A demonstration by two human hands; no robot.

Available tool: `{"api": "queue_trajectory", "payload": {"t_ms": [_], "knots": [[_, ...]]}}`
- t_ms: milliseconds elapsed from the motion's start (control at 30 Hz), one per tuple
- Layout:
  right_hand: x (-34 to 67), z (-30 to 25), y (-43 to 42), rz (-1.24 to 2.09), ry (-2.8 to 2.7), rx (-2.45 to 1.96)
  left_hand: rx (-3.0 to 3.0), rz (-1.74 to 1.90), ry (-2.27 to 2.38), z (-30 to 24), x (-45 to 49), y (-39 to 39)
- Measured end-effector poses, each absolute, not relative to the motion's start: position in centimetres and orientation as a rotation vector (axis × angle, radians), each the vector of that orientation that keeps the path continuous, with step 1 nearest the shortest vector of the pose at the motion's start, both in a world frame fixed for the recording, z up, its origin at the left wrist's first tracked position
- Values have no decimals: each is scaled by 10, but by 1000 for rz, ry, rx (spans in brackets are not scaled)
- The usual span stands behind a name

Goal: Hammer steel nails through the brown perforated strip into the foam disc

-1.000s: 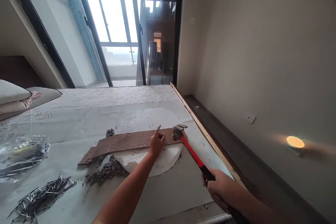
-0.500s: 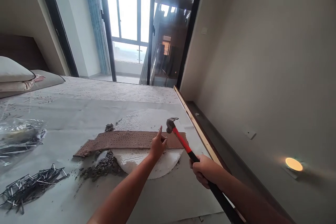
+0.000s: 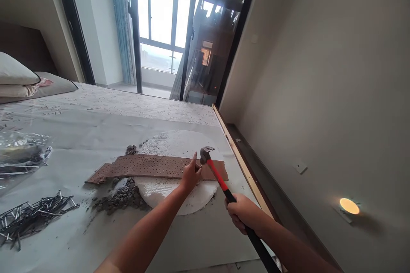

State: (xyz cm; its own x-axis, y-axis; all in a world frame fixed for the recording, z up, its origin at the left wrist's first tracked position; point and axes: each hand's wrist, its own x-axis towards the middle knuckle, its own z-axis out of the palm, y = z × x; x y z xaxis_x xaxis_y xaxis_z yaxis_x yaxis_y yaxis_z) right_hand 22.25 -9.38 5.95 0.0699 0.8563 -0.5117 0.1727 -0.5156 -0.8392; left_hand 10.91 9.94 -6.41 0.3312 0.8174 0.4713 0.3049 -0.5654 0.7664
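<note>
My right hand (image 3: 240,211) grips the black handle of a claw hammer (image 3: 218,175) with a red neck. The hammer's metal head is raised close beside my left hand (image 3: 191,175), over the right part of a brown board (image 3: 150,166) full of small holes. On that board my left hand rests with the index finger pointing up and the other fingers closed in a pinch; what they hold is too small or hidden to name. Beneath the board lies a round white foam slab (image 3: 179,143), with grey gravel-like crumbs (image 3: 123,198) along its left side.
A heap of loose nails (image 3: 35,215) lies at the lower left, with a clear plastic bag (image 3: 22,158) behind it. Both rest on a pale sheet (image 3: 105,136) edged on the right by a wooden rail (image 3: 238,155). Pillows (image 3: 19,76) are stacked at far left; a wall (image 3: 320,72) rises on the right.
The view has shifted and tilted slightly. The hammer head appears a little lower and nearer my left hand, which still stays on the board.
</note>
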Motion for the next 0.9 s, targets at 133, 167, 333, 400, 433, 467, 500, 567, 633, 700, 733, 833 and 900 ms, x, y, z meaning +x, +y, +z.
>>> {"api": "queue_trajectory", "payload": {"t_ms": [133,167,333,400,433,467,500,567,633,700,733,833,900], "knots": [[221,65,-94,1472,-1072,-1779,2052,1174,979,-66,109,101],[221,66,-94,1453,-1082,-1750,2056,1178,980,-66,109,101],[221,60,-94,1505,-1041,-1786,2085,1138,1029,-64,108,99],[223,59,-93,1524,-1053,-1770,2074,1130,1039,-64,107,99],[224,60,-93,1514,-1073,-1741,2065,1136,1027,-64,107,99],[225,62,-93,1491,-1095,-1708,2057,1143,1002,-65,107,99],[226,64,-93,1465,-1113,-1672,2046,1154,971,-65,107,99],[225,66,-92,1420,-1108,-1638,2000,1188,920,-66,107,100],[221,59,-92,1420,-1048,-1662,1897,1248,893,-65,106,102],[218,46,-90,1462,-975,-1731,1753,1306,893,-63,104,104],[218,39,-90,1501,-951,-1762,1685,1328,897,-62,104,105],[221,31,-89,1526,-949,-1740,1536,1355,904,-59,103,106],[225,37,-90,1441,-989,-1698,1460,1351,883,-58,103,106]]}}
